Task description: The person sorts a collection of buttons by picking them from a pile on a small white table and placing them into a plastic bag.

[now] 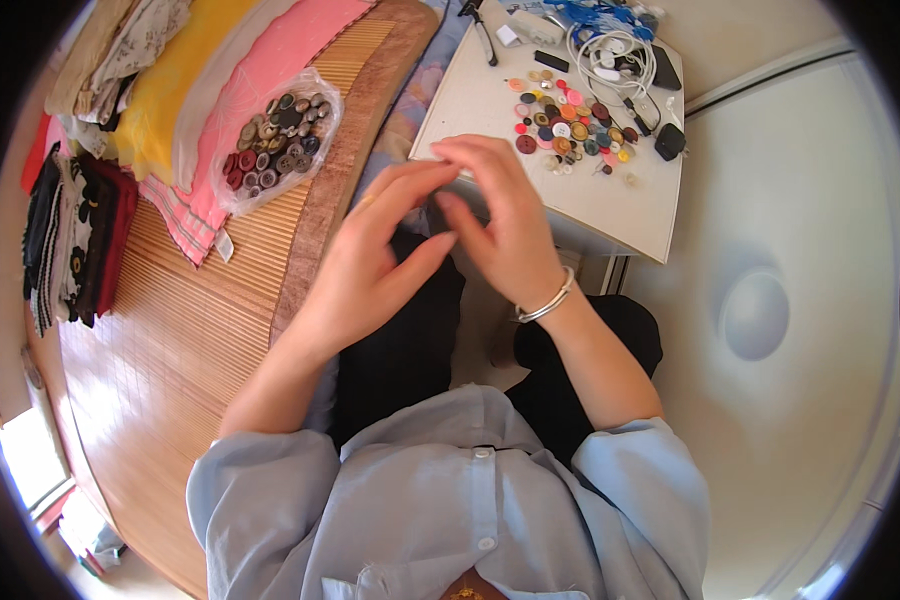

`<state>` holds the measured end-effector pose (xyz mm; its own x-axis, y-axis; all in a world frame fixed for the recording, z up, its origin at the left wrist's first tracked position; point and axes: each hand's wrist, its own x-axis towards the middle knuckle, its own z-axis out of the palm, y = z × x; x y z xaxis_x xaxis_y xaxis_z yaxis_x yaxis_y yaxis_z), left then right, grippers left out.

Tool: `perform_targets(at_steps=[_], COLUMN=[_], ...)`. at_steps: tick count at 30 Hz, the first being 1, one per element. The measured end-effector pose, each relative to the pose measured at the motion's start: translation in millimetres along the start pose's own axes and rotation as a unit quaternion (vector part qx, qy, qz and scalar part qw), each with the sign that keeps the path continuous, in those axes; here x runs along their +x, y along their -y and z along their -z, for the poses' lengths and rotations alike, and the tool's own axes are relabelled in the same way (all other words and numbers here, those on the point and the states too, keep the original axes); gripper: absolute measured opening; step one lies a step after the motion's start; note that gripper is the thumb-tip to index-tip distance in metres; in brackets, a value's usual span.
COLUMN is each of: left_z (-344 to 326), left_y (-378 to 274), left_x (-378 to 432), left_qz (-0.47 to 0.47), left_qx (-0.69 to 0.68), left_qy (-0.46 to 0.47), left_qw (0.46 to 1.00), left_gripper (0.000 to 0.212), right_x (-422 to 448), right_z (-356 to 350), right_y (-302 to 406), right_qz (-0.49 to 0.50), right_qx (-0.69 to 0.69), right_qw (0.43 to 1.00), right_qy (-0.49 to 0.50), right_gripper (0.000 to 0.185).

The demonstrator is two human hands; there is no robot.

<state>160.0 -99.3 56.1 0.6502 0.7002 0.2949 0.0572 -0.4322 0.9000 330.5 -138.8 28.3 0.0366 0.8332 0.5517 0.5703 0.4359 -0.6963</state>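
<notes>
Both my hands are raised over my lap, fingers curved towards each other and fingertips meeting or nearly so. My left hand [379, 259] has its thumb spread from the fingers, and nothing shows in it. Opposite it, my right hand [506, 217] also has its thumb apart and no visible object in its grasp; a silver bangle [547, 304] circles that wrist. Beyond the right hand, a loose pile of mixed coloured buttons [570, 131] lies on a white tabletop [487, 105]. To the left, an opened clear plastic bag [322, 161] holds larger dark, grey and maroon buttons [270, 150].
A coiled white cable [615, 67], a black adapter [670, 142] and a black-handled razor [484, 37] lie around the tabletop's far part. Folded clothes [75, 232] and a pink cloth [195, 225] rest on the slatted mat [195, 300] at left. A white panel [720, 187] stands at right.
</notes>
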Motion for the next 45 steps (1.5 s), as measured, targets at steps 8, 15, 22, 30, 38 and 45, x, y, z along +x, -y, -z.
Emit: perform_targets(at_steps=[8,15,22,30,38,45], left_z=[-102.6,-117.2,-137.1,-152.0,-143.5,-145.2], left_y=[29.7,75.0,107.0,111.7,107.1,111.3], left_x=[122.7,167.6,172.8,173.6,174.2,173.2], left_qz=[0.118,0.094,-0.078,-0.086,-0.078,-0.081], left_qx=[-0.315,-0.238,0.196,0.362,0.341,0.344], left_qy=[-0.117,-0.121,-0.12,-0.117,-0.116,-0.118], left_qw=[0.934,0.959,0.97,0.921,0.929,0.928], left_gripper=[0.034,0.034,0.027,0.014,0.01,0.014], right_x=[11.8,9.4,14.4,9.4,6.2,12.9], right_z=[75.0,100.4,110.8,100.3,103.3,93.4], right_y=[-79.1,-114.5,-151.0,-159.0,-158.2,-161.6], right_qz=[-0.244,-0.244,-0.104,-0.123,-0.162,-0.143], right_qx=[0.322,0.226,-0.246,-0.354,-0.392,-0.351], right_qw=[0.889,0.907,0.95,0.922,0.904,0.922], right_qy=[-0.214,-0.258,-0.162,-0.098,-0.048,-0.082], right_gripper=[0.026,0.023,0.023,0.019,0.013,0.011])
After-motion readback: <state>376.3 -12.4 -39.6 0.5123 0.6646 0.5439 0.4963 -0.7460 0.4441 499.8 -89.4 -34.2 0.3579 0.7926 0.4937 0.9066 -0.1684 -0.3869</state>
